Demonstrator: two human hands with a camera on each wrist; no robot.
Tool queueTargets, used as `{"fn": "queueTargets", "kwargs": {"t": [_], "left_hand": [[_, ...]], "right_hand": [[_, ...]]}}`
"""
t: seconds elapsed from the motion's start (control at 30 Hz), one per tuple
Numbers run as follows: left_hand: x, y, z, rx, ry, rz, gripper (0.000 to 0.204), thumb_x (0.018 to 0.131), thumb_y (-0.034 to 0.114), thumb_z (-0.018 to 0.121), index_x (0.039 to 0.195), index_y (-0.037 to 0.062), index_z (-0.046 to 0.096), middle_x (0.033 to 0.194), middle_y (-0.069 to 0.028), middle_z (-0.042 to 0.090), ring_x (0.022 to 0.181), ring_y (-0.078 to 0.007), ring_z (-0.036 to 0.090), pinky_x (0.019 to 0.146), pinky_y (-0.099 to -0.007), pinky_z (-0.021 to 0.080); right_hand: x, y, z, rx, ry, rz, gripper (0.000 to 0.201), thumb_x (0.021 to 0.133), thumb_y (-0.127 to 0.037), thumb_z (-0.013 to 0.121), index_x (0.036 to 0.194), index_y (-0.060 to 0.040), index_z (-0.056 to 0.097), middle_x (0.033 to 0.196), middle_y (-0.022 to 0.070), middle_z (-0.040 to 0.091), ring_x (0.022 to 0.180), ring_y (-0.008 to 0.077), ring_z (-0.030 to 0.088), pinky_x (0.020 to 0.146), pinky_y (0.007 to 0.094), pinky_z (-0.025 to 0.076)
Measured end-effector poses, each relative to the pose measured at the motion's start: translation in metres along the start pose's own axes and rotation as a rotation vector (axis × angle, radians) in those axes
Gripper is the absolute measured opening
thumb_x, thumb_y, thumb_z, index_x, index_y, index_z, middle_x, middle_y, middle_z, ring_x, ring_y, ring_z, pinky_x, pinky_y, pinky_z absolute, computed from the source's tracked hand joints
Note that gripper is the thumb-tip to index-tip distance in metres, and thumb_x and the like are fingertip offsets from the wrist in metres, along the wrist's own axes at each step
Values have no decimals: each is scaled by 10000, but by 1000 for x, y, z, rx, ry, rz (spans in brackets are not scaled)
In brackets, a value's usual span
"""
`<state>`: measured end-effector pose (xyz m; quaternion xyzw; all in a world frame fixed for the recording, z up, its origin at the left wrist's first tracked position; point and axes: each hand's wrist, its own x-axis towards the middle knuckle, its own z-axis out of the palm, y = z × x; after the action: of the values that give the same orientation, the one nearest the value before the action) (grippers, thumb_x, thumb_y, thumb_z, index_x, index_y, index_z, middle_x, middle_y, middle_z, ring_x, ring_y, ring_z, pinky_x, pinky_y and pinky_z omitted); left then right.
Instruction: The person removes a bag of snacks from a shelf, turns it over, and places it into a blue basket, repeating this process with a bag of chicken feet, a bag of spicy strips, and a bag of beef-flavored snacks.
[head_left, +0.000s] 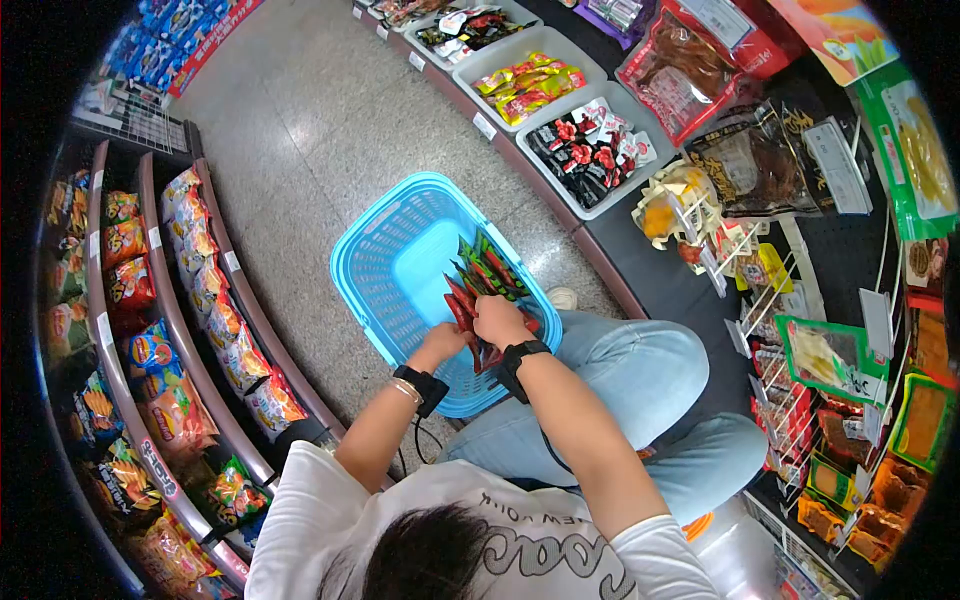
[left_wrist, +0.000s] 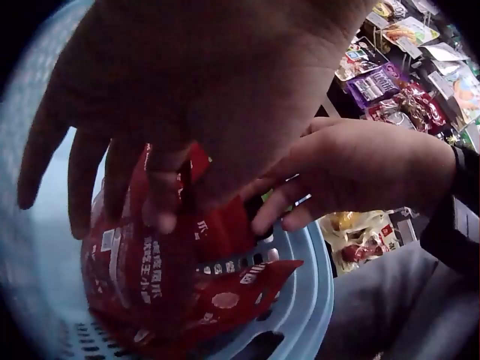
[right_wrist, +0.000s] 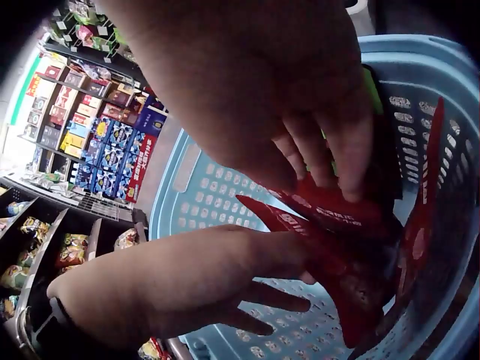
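Note:
In the head view both hands are inside a light blue plastic basket [head_left: 385, 270], among glossy red snack packets [head_left: 462, 298]. My left hand [head_left: 440, 346] pinches the edge of a red packet [left_wrist: 124, 262], with its other fingers spread; its thumb is hidden in the left wrist view. Close beside it, my right hand [head_left: 500, 322] grips a red packet [right_wrist: 330, 206] with bent fingers. More red packets [right_wrist: 352, 300] stand tilted below the hands. Dark packets with green and red [head_left: 495, 268] lean against the basket's right wall.
Shelves of bagged snacks [head_left: 215, 290] curve along the left. At right stand grey bins of small packets [head_left: 585, 155] and hooks with hanging packs [head_left: 835, 360]. The person's bent knees [head_left: 640, 370] are beside the basket, on the speckled floor [head_left: 290, 130].

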<state>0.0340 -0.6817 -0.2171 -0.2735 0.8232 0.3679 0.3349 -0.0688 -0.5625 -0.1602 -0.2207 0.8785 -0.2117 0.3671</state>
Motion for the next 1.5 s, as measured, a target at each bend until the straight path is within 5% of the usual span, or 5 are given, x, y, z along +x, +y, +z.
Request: {"fn": "queueTargets", "kwargs": {"t": [0.27,0.77,0.97,1.13,1.5], "left_hand": [[-4,-2,-16,13,287,-59,295,797,326,559,876,71,685,732,-173,649,743,-342,637,712,-427,496],[-8,4,-28,-108,104,-202,520,789,487,581,753,-27,647,775,-193,653,722,-318,645,683,-404,497],[-24,1,-34,-207,225,-164,593,783,466,618,1058,-53,538,794,-156,659,633,-274,639,609,-375,499],[-32,4,-44,-171,340,-161,722,771,427,649,1224,-83,409,1117,-295,548,1045,-420,542,876,-421,442],[-149,204,-105,-386,527,702,321,834,185,624,1077,-9,546,1030,-153,626,859,-237,632,716,-329,495]], "right_hand": [[-6,2,-4,-48,-25,38,180,736,-181,610,840,-41,656,867,187,647,843,366,625,742,451,506],[-26,-6,-38,115,229,-9,190,748,-234,630,855,-81,666,851,174,654,823,350,629,744,436,504],[-38,-15,-60,314,386,-117,187,771,-213,627,876,-61,660,829,165,659,805,334,635,725,399,506],[-67,-22,-86,429,461,-227,171,803,-175,598,887,-34,647,825,152,669,764,294,654,706,358,508],[-184,-18,-201,579,793,-361,150,818,-132,620,930,-34,638,813,122,674,740,195,663,627,300,510]]}}
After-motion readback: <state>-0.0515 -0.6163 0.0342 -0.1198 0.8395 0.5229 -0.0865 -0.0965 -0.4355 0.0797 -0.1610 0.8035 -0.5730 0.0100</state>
